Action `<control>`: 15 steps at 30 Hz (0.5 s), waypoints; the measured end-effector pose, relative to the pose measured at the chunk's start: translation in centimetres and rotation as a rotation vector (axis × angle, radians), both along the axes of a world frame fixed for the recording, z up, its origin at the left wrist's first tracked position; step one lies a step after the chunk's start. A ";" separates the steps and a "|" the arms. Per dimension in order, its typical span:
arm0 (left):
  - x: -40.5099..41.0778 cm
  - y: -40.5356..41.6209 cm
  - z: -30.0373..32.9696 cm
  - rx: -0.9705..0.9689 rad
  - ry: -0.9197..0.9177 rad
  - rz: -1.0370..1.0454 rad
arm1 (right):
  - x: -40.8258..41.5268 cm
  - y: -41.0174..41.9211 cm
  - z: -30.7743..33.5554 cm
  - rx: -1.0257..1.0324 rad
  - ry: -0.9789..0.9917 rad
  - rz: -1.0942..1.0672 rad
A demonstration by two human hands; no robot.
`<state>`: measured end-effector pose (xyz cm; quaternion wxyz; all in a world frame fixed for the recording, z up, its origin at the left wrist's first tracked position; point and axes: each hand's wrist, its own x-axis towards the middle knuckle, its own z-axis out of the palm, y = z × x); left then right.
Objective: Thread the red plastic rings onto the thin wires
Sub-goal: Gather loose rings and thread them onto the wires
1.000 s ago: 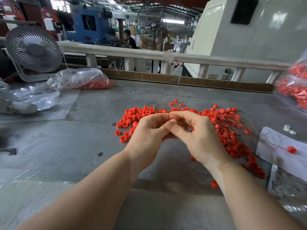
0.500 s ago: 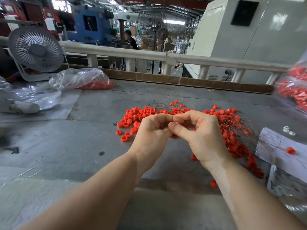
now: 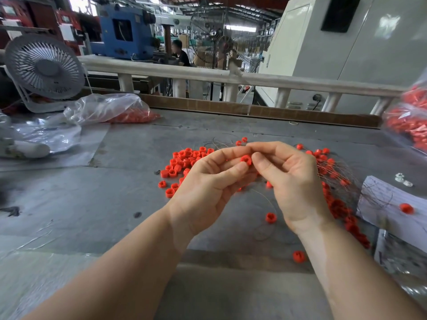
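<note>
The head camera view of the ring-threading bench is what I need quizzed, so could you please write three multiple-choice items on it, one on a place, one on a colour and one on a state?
1. Where does the small desk fan stand?
A. at the far left of the table
B. at the near right edge
C. on the floor

2. What colour is the ring held between the hands?
A. blue
B. red
C. white

3. How is that ring held?
A. it lies loose on the table
B. it is pinched at the fingertips of the left hand, with the right hand closed in beside it
C. it hangs from the railing

Key: 1 A, the fan sits far left behind the plastic bag; 2 B, it matches the red pile; 3 B, thumb and finger curl round it above the table.
</note>
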<state>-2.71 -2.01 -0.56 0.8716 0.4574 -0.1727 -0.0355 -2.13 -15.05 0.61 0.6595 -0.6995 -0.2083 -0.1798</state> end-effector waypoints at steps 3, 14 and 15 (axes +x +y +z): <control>-0.1 0.0 0.1 -0.020 0.010 -0.021 | -0.2 0.0 0.1 -0.017 -0.056 -0.032; -0.4 0.4 0.3 -0.033 0.070 -0.070 | -0.6 -0.1 0.6 0.088 -0.051 0.006; -0.4 0.4 0.2 -0.018 0.071 -0.063 | -0.6 -0.1 0.6 0.090 -0.050 0.006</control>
